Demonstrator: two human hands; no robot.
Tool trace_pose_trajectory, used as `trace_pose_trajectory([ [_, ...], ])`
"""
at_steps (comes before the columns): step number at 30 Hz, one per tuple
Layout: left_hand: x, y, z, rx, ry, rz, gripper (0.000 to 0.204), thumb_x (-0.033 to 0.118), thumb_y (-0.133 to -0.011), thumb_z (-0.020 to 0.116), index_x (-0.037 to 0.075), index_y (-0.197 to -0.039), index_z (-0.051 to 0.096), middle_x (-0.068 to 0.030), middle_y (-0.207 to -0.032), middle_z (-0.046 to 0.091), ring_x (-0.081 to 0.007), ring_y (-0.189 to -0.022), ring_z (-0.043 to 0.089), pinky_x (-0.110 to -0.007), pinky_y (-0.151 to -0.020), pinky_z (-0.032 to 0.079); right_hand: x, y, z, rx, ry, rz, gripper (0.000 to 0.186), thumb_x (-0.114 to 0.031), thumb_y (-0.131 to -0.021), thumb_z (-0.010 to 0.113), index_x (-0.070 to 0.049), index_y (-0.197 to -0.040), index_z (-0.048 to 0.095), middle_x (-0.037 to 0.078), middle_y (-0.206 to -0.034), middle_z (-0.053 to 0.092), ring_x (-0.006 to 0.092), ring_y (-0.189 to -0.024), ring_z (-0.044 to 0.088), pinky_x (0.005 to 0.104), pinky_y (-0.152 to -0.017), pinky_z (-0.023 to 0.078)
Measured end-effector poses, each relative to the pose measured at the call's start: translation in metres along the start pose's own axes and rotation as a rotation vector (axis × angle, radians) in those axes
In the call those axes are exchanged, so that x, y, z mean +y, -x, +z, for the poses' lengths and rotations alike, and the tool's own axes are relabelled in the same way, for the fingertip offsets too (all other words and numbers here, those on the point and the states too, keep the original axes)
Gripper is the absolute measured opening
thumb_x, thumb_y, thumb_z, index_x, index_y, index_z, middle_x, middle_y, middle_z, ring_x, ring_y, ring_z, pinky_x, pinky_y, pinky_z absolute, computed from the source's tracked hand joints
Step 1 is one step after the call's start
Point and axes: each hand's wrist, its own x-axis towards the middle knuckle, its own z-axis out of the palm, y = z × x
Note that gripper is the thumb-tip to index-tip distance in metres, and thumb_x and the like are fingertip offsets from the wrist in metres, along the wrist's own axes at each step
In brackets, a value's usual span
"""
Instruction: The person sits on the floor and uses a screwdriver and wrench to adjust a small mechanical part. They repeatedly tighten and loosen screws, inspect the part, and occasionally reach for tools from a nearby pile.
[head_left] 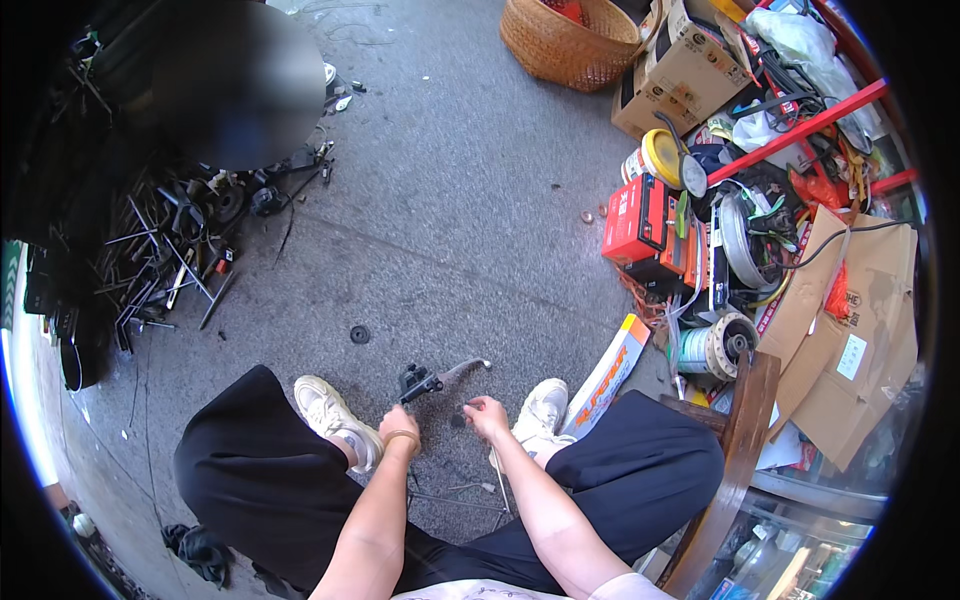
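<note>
My left hand [400,428] is closed around the lower end of a motorbike brake lever assembly [414,381]. Its black body sits just above my fingers, and a curved grey lever [462,371] reaches right to a pale rounded tip. A bracelet circles that wrist. To the right, my right hand [487,417] is closed in a pinch, apart from the assembly; whatever the fingertips hold is too small to make out. Both hands are low between my shoes, over the grey floor [450,200].
A black ring-shaped part [360,334] lies ahead of my left shoe. Tools and metal parts [165,250] are heaped at left, near a blurred area. At right are a long white-and-orange box [607,375], red boxes [640,225], flattened cardboard [850,340] and a wooden stool [745,430]. A wicker basket [570,50] stands far off.
</note>
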Motion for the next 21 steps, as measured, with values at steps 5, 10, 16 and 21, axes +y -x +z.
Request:
trace_pose_trajectory([
  [5,-0.006,-0.019,-0.003,0.192,0.449,-0.13,0.034,0.015,-0.069,0.059,0.002,-0.098,0.048,-0.0203,-0.095,0.058,-0.0351,-0.093,0.056,-0.04,-0.081,0.044,-0.02,0.004,-0.007,0.105,-0.033,-0.112,0.027,-0.017,-0.079,0.063,-0.003,-0.101,0.056,0.006,-0.067,0.061,0.01,-0.05,0.054,0.0255,-0.041,0.04],
  [10,-0.003,-0.045,0.013,0.104,0.779,-0.129,0.036,0.022,-0.065,0.065,0.006,-0.094,0.052,-0.0191,-0.091,0.059,-0.0324,-0.089,0.057,-0.038,-0.08,0.043,-0.038,0.0,-0.025,0.208,-0.205,-0.226,0.027,-0.018,-0.08,0.062,-0.005,-0.103,0.056,0.005,-0.064,0.058,0.009,-0.043,0.048,0.0234,-0.035,0.035],
  [16,-0.006,-0.052,0.015,0.101,0.83,-0.051,0.04,0.036,-0.069,0.07,0.001,-0.08,0.057,-0.0145,-0.075,0.063,-0.0269,-0.074,0.061,-0.036,-0.072,0.047,-0.084,0.026,-0.065,0.215,-0.5,-0.212,0.027,-0.019,-0.083,0.059,-0.007,-0.106,0.052,0.002,-0.059,0.051,0.005,-0.039,0.04,0.0195,-0.032,0.029],
  [21,-0.007,-0.064,0.002,-0.028,0.681,-0.075,0.036,0.038,-0.08,0.059,0.003,-0.074,0.054,-0.007,-0.061,0.057,-0.0163,-0.048,0.052,-0.031,-0.047,0.044,-0.108,0.04,-0.082,0.188,-0.467,-0.28,0.027,-0.02,-0.082,0.06,-0.007,-0.105,0.053,0.001,-0.06,0.051,0.0043,-0.04,0.04,0.0192,-0.033,0.029],
])
